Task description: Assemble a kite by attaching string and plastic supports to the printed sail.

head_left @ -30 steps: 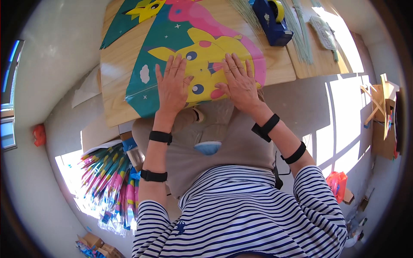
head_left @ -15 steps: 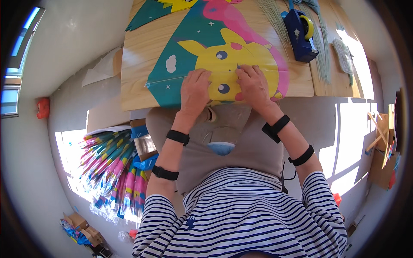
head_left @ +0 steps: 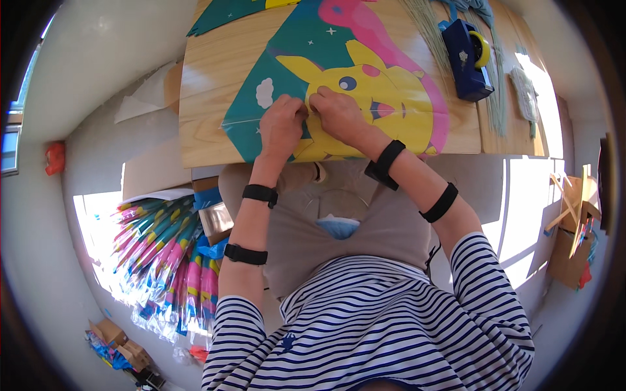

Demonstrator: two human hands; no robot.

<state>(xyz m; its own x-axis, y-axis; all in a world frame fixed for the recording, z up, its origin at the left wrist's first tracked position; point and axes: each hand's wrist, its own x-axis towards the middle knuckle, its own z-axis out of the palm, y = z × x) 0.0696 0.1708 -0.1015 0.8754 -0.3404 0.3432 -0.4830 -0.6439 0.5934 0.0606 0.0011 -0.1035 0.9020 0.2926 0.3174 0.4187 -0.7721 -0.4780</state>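
Glossy creased sheet (head_left: 372,86) on wood-grained table (head_left: 210,85)

From the middle of the view, a green, pink and yellow printed sheet (head_left: 407,120) lies at twelve o'clock on the wooden tabletop (head_left: 215,85). The left hand (head_left: 282,127) and right hand (head_left: 344,117) rest on it just beside each other, fingers curled; whether they pinch it is hidden. Toward two o'clock stands a blue tape dispenser (head_left: 464,68); between eight and nine, colorful wrapped bundles (head_left: 156,238) fan out; a striped shirt (head_left: 339,326) fills six o'clock.
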